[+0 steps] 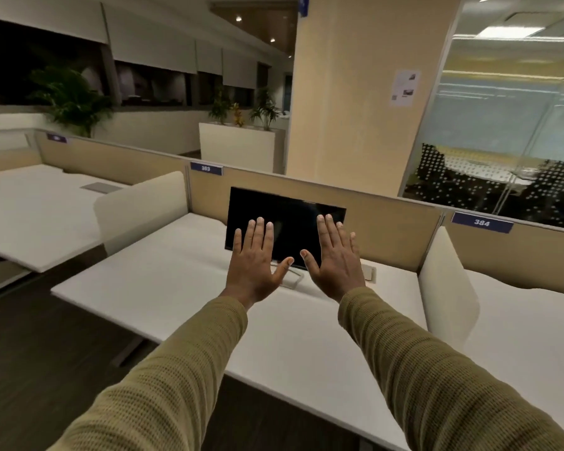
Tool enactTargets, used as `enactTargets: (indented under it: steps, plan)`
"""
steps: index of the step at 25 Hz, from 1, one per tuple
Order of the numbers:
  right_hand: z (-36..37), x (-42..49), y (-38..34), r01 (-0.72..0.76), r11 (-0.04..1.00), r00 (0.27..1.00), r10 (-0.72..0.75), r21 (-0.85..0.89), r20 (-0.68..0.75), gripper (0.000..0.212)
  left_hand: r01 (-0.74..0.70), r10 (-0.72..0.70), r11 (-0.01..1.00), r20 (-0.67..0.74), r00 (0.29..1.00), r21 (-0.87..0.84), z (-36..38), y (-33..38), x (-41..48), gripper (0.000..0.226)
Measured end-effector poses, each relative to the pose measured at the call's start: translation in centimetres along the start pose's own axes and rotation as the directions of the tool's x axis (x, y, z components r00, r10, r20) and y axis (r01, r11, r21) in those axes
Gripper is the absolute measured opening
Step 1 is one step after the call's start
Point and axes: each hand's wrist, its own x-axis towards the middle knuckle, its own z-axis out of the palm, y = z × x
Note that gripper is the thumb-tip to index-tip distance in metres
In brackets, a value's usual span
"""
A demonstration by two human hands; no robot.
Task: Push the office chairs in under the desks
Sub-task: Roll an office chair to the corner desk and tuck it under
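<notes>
Office, white desk (163, 288) | our left hand (253, 265) and right hand (334, 262) before the monitor (293, 219), fingers spread, empty | no chair visible; reaching on, we may knock the monitor

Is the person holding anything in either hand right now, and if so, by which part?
Nothing is held. The left hand and right hand are both raised with fingers straight and spread, in front of the dark monitor.

The bench (176, 288) top lies bare near me and to the left, free for my left hand (254, 258) and right hand (336, 255). Far ahead the dark monitor (284, 216) and the back partition (391, 229) block the way; the left side screen (140, 209) and right side screen (446, 281) wall its ends.
</notes>
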Motion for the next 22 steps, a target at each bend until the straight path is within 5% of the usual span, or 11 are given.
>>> enactTargets:
  steps: [14, 22]
  plan:
    - [6.1, -18.0, -4.7, 0.147, 0.968, 0.921, -0.21, 0.204, 0.329, 0.078, 0.317, -0.351, 0.934, 0.251, 0.902, 0.167, 0.7, 3.6, -24.8, 0.093]
    - [10.7, -25.6, -16.3, 0.295, 0.893, 0.803, -0.424, 0.34, 0.419, 0.079, 0.606, -0.635, 0.772, 0.226, 0.739, 0.19, -2.7, -1.2, -40.8, 0.09]
